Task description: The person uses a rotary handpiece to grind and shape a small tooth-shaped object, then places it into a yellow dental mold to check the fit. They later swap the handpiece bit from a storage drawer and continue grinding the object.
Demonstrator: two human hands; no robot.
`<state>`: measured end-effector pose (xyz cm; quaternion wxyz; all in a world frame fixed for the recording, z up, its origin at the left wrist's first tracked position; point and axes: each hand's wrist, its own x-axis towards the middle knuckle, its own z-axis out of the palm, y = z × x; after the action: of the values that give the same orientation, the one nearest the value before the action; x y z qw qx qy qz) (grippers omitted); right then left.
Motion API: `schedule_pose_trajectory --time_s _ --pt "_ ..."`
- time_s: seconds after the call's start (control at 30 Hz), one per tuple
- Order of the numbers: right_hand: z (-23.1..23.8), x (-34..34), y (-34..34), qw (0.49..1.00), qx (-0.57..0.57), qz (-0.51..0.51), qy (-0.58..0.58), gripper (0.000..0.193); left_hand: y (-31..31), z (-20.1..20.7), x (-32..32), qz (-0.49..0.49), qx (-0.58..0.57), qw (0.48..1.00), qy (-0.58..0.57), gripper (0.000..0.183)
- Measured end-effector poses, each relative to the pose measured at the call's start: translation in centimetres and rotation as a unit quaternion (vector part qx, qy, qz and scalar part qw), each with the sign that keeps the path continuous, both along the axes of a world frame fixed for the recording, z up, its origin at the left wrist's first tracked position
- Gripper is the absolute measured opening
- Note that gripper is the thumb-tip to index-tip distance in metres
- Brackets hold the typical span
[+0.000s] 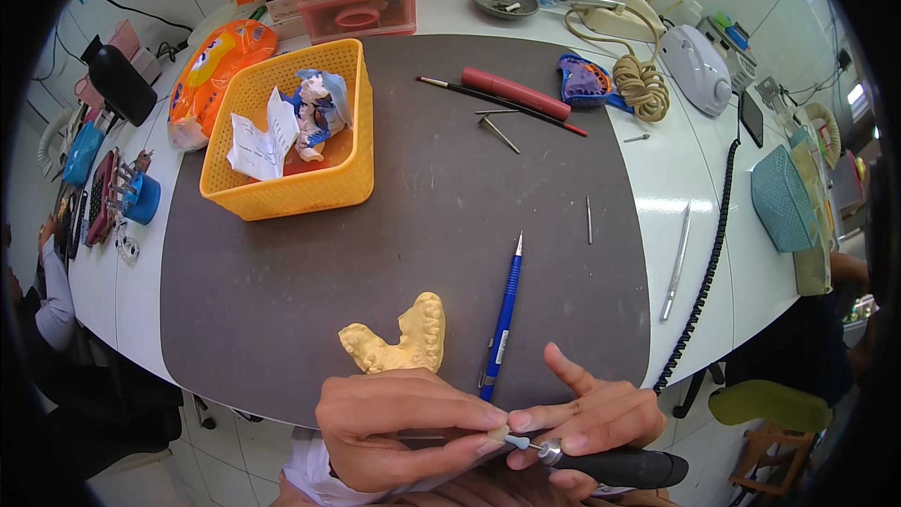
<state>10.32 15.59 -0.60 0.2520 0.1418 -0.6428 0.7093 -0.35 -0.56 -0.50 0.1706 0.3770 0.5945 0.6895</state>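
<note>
Close to my body, my left hand [399, 427] pinches a small, tooth-coloured piece [497, 433], like a dental crown, between thumb and fingertips. My right hand [605, 418] holds a black rotary handpiece [629, 467] with a metal collar, its index finger raised. The handpiece's pale blue tip [516, 440] meets the small piece or lies right against it; fingers partly hide the contact. Just beyond my left hand, a yellow plaster dental cast [413, 338] rests on the grey mat [282, 310]. A blue mechanical pencil [503, 310] lies beyond the gap between my hands.
A yellow basket [310, 195] with papers stands far left on the mat. Towards the far right lie a red cylinder [514, 94], a thin brush [450, 86] and metal burs [498, 134]. A coiled black cord [709, 253] runs down the right. People sit at both sides.
</note>
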Motion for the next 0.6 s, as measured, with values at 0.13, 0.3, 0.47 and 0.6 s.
schedule_pose_trajectory --time_s 0.13,0.3,0.47,0.6 --pt "-0.16 -0.08 -0.07 1.0 0.0 -0.003 0.004 0.025 0.05 0.04 0.04 0.004 0.003 1.0 -0.003 0.02" --pt "-0.42 0.83 -0.4 0.995 -0.033 -0.034 -0.087 0.019 0.3 0.1 0.0 0.014 0.01 1.0 0.01 0.019" --pt "-0.39 0.81 -0.19 0.996 -0.026 -0.021 -0.087 0.018 0.2 0.26 -0.01 0.011 -0.003 1.0 -0.001 0.019" --pt "-0.28 0.72 -0.65 0.994 -0.044 -0.045 -0.087 0.018 0.21 0.26 -0.1 0.0 -0.002 1.0 0.0 0.019"
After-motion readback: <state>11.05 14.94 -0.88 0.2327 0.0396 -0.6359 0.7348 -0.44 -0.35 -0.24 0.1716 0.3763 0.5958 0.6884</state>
